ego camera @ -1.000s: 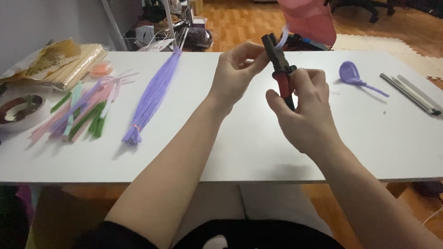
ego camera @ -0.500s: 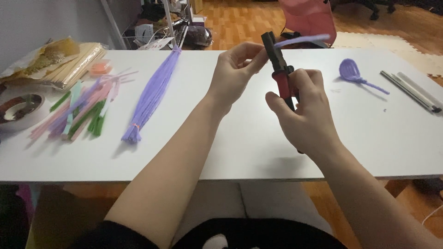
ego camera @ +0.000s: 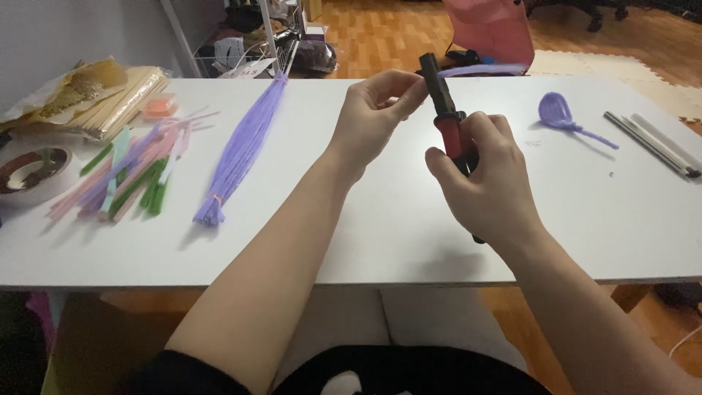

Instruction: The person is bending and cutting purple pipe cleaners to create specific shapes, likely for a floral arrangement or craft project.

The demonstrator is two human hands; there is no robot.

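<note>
My right hand (ego camera: 482, 179) grips the red handles of a pair of black-jawed pliers (ego camera: 442, 110), held upright over the white table (ego camera: 395, 219). A purple pipe cleaner (ego camera: 482, 70) runs from the jaws out to the right. My left hand (ego camera: 373, 110) pinches the pipe cleaner just left of the jaws. A finished purple pipe cleaner loop with a stem (ego camera: 563, 117) lies to the right.
A bundle of purple pipe cleaners (ego camera: 241, 146) lies at the left centre. Further left are mixed coloured pipe cleaners (ego camera: 131, 172), a tape roll (ego camera: 33, 172) and wooden sticks (ego camera: 110, 99). Grey rods (ego camera: 651, 143) lie far right. A red chair (ego camera: 486, 29) stands behind the table.
The purple pipe cleaner's free end has swung out to the right of the plier jaws and now lies lower and flatter. Both hands stay in about the same place.
</note>
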